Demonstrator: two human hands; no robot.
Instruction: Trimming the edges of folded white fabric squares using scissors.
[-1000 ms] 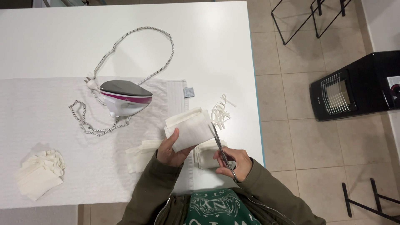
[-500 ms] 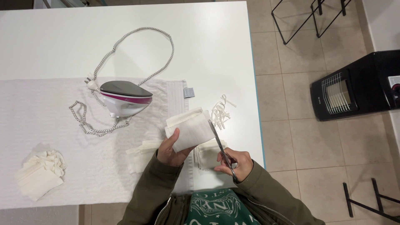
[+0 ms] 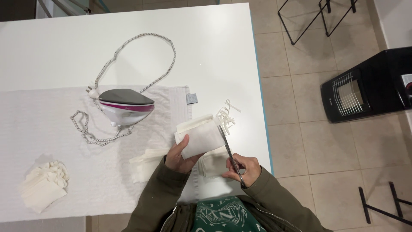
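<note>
Holding a folded cream cloth (image 3: 198,136) in our left hand (image 3: 177,157), we grip scissors (image 3: 229,151) in our right hand (image 3: 245,168).
Our fingers hide the scissor handles; the blades lie along the cloth's right edge. Beyond the blade tips lies one tangle of trimmings (image 3: 226,116); left of our hands, one iron (image 3: 125,105) and one cloth stack (image 3: 43,185) on the worktop (image 3: 64,56).

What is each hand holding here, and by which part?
The left hand grips the folded cream cloth at its lower left edge. The right hand holds the scissors by the handles, blades at the cloth's right edge.
</note>
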